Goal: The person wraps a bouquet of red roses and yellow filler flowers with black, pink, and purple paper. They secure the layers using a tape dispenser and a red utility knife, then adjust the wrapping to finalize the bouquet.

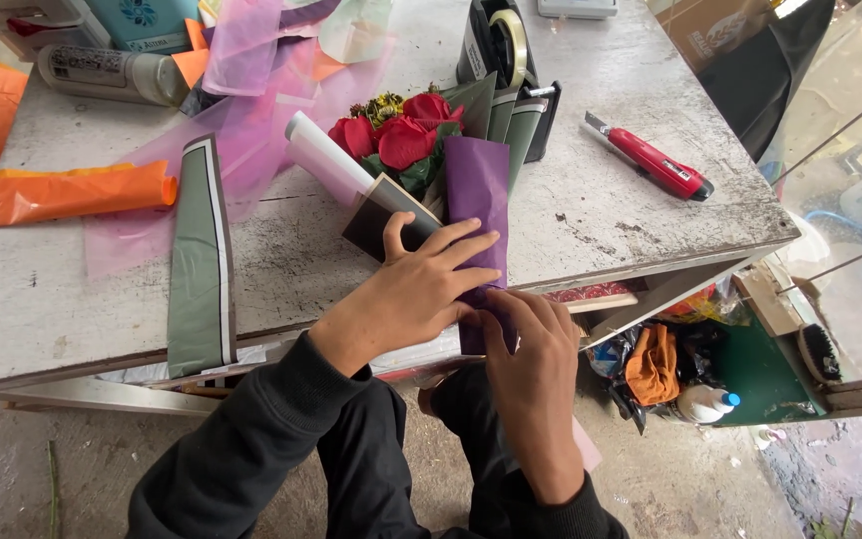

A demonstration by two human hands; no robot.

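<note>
The worn, pale grey wooden table (611, 215) fills most of my view, its front edge running just above my knees. Across its left side lies a spread of sheer pink wrapping film (251, 130), with a crumpled roll of orange paper (62, 195) resting on it towards the left edge. Beside that, a long folded strip of dark green wrapping paper with a white and black border (197, 265) lies lengthwise, its lower end hanging over the table edge.

In the middle of the table lies the bouquet of red roses (401, 140), blooms pointing away from me, bundled in green sheets and a white rolled sheet, with a sheet of purple wrapping paper (478, 195) folded around its right side and running down to the table edge. My left hand (411, 289) lies flat on the lower part of the bouquet, fingers spread wide and pressing the purple paper down. My right hand (536, 344) is just below it at the table edge, fingers curled in and pinching the bottom end of the purple paper; the two hands touch.

Behind the roses stands a black tape dispenser with a roll of clear tape (501, 45). To the right, well apart from the bouquet, a red utility knife (655, 160) lies diagonally on the bare tabletop. Under the table on the right, an orange cloth (652, 364) sits beside a small white bottle with a blue cap (707, 402).
</note>
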